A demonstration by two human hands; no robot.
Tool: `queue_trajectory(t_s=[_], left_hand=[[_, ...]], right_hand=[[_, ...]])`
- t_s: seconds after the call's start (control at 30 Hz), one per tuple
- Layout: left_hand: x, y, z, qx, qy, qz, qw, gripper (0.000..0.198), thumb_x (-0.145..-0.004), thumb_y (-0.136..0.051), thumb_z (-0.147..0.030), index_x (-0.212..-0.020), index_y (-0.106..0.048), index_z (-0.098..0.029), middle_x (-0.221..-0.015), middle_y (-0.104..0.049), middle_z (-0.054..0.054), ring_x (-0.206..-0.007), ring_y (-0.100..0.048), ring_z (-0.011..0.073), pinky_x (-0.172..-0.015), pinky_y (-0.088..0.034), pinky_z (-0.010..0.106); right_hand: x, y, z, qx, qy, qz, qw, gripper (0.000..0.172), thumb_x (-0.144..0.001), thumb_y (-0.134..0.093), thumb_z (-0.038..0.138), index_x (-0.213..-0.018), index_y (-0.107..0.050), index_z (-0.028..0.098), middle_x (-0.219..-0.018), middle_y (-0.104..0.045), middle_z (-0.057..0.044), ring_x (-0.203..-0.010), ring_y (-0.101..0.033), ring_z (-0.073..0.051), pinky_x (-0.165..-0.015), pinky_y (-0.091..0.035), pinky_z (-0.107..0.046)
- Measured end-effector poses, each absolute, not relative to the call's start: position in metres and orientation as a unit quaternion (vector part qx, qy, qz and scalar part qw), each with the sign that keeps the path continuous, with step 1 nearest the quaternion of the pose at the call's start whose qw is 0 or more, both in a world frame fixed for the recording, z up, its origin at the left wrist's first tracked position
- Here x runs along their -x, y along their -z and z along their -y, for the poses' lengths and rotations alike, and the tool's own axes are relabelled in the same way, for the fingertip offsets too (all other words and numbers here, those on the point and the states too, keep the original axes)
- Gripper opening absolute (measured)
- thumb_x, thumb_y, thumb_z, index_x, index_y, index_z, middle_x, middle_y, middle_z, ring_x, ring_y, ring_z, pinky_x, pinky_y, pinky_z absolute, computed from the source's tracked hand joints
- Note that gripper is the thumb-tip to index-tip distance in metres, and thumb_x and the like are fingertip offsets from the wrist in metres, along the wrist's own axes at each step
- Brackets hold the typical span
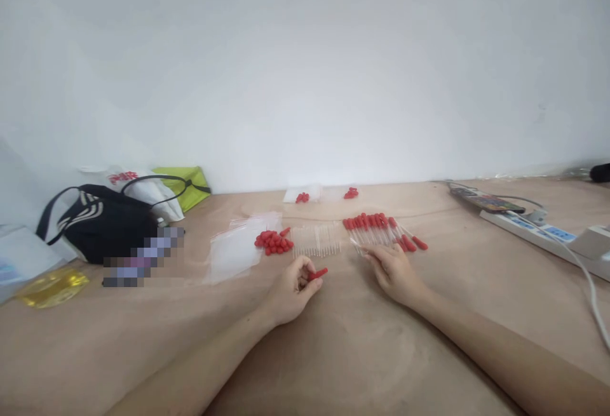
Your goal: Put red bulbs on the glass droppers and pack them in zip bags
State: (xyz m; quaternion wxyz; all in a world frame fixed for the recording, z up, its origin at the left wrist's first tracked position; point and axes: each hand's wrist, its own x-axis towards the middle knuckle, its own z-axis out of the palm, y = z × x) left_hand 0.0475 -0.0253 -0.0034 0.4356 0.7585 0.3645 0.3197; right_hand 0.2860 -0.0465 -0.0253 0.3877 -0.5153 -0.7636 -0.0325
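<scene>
My left hand (pixel 291 292) rests on the wooden table (pixel 333 352), fingers pinched on a small red rubber bulb (pixel 318 274). My right hand (pixel 393 273) lies flat with fingers stretched onto a row of clear droppers with red bulbs (pixel 381 228), touching their near ends. Between the hands and a little further back lies a row of bare clear glass tubes (pixel 317 240). To the left of the tubes is a heap of loose red bulbs (pixel 274 242).
Clear zip bags (pixel 236 251) lie left of the bulbs. A black bag (pixel 102 222), white and green bags and a yellow packet (pixel 52 286) stand at far left. A phone (pixel 486 201), power strip (pixel 538 232) and cable are at right. Small red piles (pixel 351 193) sit by the wall.
</scene>
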Motion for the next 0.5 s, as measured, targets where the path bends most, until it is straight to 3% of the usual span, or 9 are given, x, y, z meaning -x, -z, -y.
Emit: queue_trajectory(t_s=[0.1, 0.23, 0.5], left_hand=[[-0.051, 0.005, 0.025, -0.754, -0.323, -0.366, 0.44, 0.014, -0.077, -0.052, -0.022, -0.081, -0.039, -0.018, -0.068, -0.047, -0.003, -0.059, -0.051, 0.0092, -0.056, -0.041, 0.022], [-0.051, 0.002, 0.024, -0.761, -0.323, -0.357, 0.434, 0.023, -0.078, -0.051, -0.021, -0.1, -0.042, -0.019, -0.084, -0.055, 0.002, -0.068, -0.055, 0.0115, -0.063, -0.044, 0.025], [-0.05, 0.004, 0.022, -0.807, -0.292, -0.354, 0.371, 0.015, -0.08, -0.049, -0.025, -0.09, -0.055, -0.015, -0.08, -0.059, 0.002, -0.07, -0.055, 0.013, -0.062, -0.044, 0.022]], right_hand=[[-0.277, 0.02, 0.049, 0.505, 0.019, 0.778, 0.374, 0.022, -0.085, -0.035, 0.021, -0.091, -0.056, 0.018, -0.08, -0.064, -0.006, -0.066, -0.055, -0.016, -0.064, -0.031, -0.03], [-0.265, 0.016, 0.053, 0.48, 0.003, 0.8, 0.36, 0.021, -0.084, -0.037, 0.02, -0.088, -0.058, 0.019, -0.074, -0.062, -0.003, -0.062, -0.053, -0.013, -0.063, -0.03, -0.029], [-0.256, 0.012, 0.058, 0.443, -0.034, 0.822, 0.356, 0.022, -0.085, -0.038, 0.02, -0.092, -0.059, 0.019, -0.078, -0.064, -0.004, -0.065, -0.054, -0.013, -0.068, -0.029, -0.03]])
